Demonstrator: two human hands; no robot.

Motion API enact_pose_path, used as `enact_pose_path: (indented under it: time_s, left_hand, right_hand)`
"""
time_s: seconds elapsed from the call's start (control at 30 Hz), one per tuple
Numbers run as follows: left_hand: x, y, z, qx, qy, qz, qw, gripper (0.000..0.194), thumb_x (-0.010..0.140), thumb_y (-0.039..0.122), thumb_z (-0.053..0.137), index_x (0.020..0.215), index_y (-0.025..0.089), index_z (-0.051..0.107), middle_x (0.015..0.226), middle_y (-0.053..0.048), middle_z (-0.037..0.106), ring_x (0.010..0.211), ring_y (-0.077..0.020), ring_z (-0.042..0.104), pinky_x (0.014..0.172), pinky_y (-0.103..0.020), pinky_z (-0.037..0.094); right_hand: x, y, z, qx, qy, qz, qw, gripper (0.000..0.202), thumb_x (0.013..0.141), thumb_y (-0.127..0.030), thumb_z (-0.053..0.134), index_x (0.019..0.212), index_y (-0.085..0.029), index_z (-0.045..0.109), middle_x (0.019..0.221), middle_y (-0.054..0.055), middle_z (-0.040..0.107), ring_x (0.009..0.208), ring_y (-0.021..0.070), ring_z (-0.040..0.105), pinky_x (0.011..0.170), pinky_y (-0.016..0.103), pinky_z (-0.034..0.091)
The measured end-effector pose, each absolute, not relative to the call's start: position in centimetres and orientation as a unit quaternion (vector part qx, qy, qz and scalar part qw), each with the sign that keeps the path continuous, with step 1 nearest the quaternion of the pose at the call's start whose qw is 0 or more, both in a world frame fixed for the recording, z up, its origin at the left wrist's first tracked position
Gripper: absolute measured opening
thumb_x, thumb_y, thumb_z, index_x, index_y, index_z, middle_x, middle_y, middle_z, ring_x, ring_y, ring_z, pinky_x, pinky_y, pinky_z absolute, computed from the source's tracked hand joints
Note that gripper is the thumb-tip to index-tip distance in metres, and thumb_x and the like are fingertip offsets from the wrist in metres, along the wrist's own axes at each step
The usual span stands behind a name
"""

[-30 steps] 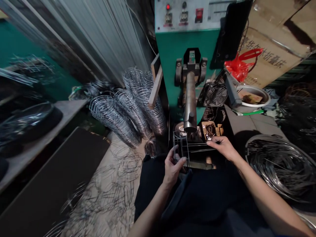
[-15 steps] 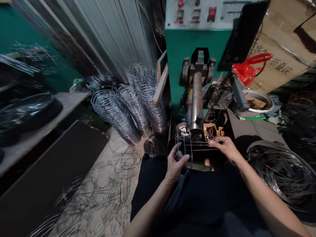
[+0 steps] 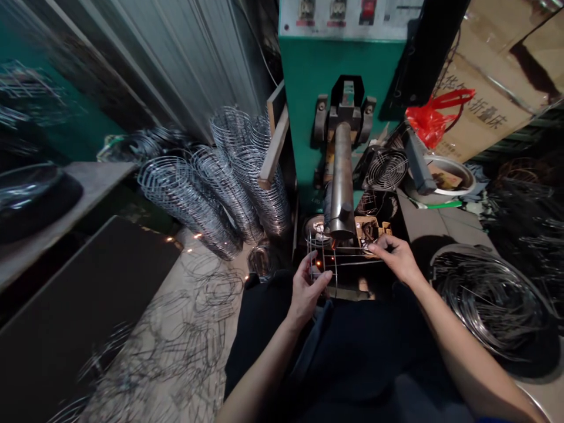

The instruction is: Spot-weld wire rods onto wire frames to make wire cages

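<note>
Pinching a thin wire (image 3: 352, 255) at its right end, thumb and fingertip of the right hand (image 3: 396, 258) pressed together. Curling the left hand (image 3: 307, 291) around a small wire frame (image 3: 323, 258), thumb on the right, fingers on the left, frame between. Holding both out just beyond a dark lap (image 3: 348, 352), with the left hand slightly nearer than the right.

Holding the frame on the far side of the left palm, its long axis roughly near to far, as best the view shows. Close against the left hand, and off to the left of the right hand. Stretching the wire left to right, crosswise to the frame, from the frame's far part over to the right pinch. Cannot tell whether joined to it or only touching.

Placing the frame just below and left of the near tip of a metal bar (image 3: 342, 176), jutting from a green machine (image 3: 304, 88). Cannot tell whether touching the bar. Showing an orange glow (image 3: 333, 243) right under that tip, and bright sparks (image 3: 197, 236) to the left. Also showing wire stacks (image 3: 180, 194) on the far left, and a wire coil (image 3: 493, 299) on the right.
</note>
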State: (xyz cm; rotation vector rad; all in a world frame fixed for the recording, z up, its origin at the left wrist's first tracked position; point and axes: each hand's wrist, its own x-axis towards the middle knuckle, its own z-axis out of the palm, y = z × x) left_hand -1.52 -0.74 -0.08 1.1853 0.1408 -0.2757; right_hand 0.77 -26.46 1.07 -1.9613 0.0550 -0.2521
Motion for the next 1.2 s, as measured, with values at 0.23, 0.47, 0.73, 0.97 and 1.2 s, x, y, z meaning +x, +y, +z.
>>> enact_pose_path:
  time_s: [0.23,0.47,0.73,0.97,1.2]
  left_hand:
    - [-2.0,-0.6,0.3,0.574,0.062,-0.121,0.808,0.075,0.073,0.039,0.08,0.137,0.018,0.048,0.067,0.009,0.044,0.05,-0.0052,0.045,0.045,-0.018,0.046]
    - [-2.5,-1.2,-0.6,0.558,0.078,-0.074,0.823,0.071,0.072,0.037,0.082,0.133,0.018,0.052,0.065,0.011,0.041,0.045,-0.002,0.042,0.045,-0.016,0.041]
    - [-1.4,-1.1,-0.5,0.553,0.092,-0.062,0.826,0.077,0.067,0.039,0.084,0.134,0.018,0.052,0.066,0.01,0.045,0.045,-0.003,0.043,0.043,-0.017,0.045]
    - [-0.4,-1.6,-0.5,0.554,0.086,-0.054,0.826,0.076,0.068,0.039,0.083,0.134,0.018,0.053,0.065,0.01,0.042,0.046,-0.0024,0.042,0.042,-0.016,0.045]
    - [0.3,-2.0,-0.3,0.553,0.077,-0.056,0.828,0.079,0.069,0.04,0.082,0.137,0.016,0.051,0.061,0.012,0.039,0.043,-0.0031,0.041,0.039,-0.018,0.046]
  right_hand:
    - [-2.4,-24.8,-0.4,-0.838,-0.06,-0.205,0.502,0.033,0.094,-0.041,0.058,0.069,-0.021,0.053,0.088,0.005,0.053,0.086,0.0229,0.052,0.079,0.035,0.039]
    - [-1.7,-23.4,0.4,-0.848,-0.056,-0.241,0.47,0.034,0.091,-0.041,0.064,0.065,-0.021,0.055,0.082,0.004,0.054,0.084,0.0235,0.051,0.077,0.037,0.038]
    - [-0.3,-23.1,0.4,-0.861,-0.044,-0.228,0.453,0.043,0.09,-0.052,0.064,0.063,-0.022,0.05,0.079,0.004,0.053,0.081,0.0239,0.05,0.076,0.038,0.04]
    - [1.1,-23.5,0.0,-0.86,-0.047,-0.235,0.45,0.047,0.088,-0.056,0.065,0.06,-0.022,0.05,0.076,0.003,0.05,0.079,0.0232,0.049,0.072,0.037,0.039]
    - [1.7,-24.1,-0.4,-0.859,-0.044,-0.236,0.452,0.046,0.087,-0.054,0.067,0.06,-0.021,0.05,0.078,0.003,0.05,0.08,0.0233,0.049,0.073,0.037,0.039]
